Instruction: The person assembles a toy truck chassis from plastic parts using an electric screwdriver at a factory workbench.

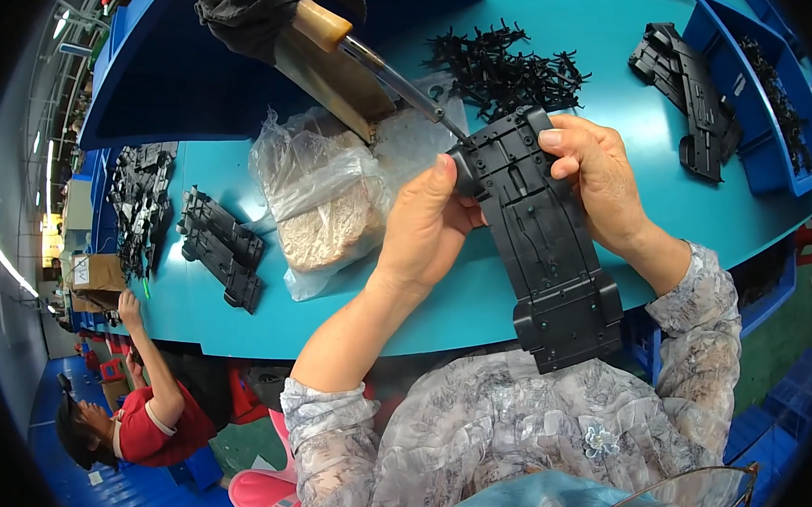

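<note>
Between my two hands is a long black plastic chassis (542, 239), tilted, its far end raised over the table. My left hand (426, 222) grips its left edge near the far end, thumb on top. On the opposite edge my right hand (601, 177) holds it with the fingers curled round. The tip of a screwdriver (393, 78) with a wooden handle, wrapped in dark cloth above, meets the chassis at its far left corner. Whether the tip sits in a screw is too small to tell.
A plastic bag of small tan pieces (329, 221) lies left of my hands. Black small parts (506, 69) are heaped beyond. Other black chassis (220, 247) lie left and right (690, 99). Blue bins (751, 79) stand around the teal table (364, 330). A person in red (168, 425) works at left.
</note>
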Available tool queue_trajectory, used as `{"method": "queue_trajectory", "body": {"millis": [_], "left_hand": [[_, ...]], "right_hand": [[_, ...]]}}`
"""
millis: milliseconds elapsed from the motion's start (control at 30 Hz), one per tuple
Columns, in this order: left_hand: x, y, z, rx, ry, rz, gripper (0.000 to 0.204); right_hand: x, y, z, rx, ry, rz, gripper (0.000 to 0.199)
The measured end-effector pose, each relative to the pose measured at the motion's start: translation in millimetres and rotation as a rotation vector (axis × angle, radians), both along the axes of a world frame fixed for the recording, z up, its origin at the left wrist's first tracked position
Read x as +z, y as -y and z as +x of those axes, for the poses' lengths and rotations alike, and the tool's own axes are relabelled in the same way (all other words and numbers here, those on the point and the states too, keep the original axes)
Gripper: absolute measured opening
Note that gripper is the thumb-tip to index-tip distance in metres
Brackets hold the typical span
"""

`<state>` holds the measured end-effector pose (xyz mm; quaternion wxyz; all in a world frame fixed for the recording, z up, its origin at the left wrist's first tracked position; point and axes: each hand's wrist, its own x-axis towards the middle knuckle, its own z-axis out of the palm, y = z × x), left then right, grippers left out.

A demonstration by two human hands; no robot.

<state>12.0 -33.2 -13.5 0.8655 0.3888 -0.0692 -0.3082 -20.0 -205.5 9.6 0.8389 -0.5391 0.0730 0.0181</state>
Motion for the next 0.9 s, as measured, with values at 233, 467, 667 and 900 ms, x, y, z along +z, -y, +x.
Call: {"method": "queue_trajectory", "body": {"millis": [233, 467, 667, 900], "left_hand": [[0.7, 3.1, 6.5, 0.034, -0.088, 0.018, 0.037], [4.7, 2.9, 14.4, 0.091, -0.113, -0.025, 0.034], [2.5, 1.3, 21.3, 0.124, -0.153, -0.027, 0.032], [10.0, 4.3, 23.4, 0.118, -0.156, -0.03, 0.033]], "right_hand": [[-15.7, 3.3, 9.2, 0.01, -0.019, 0.003, 0.017], [-4.6, 0.0, 18.8, 0.027, -0.085, -0.019, 0.021], [2.1, -3.0, 27.1, -0.015, -0.105, -0.02, 0.022], [4.1, -1.8, 31.3, -0.019, -0.18, 0.017, 0.021]]}}
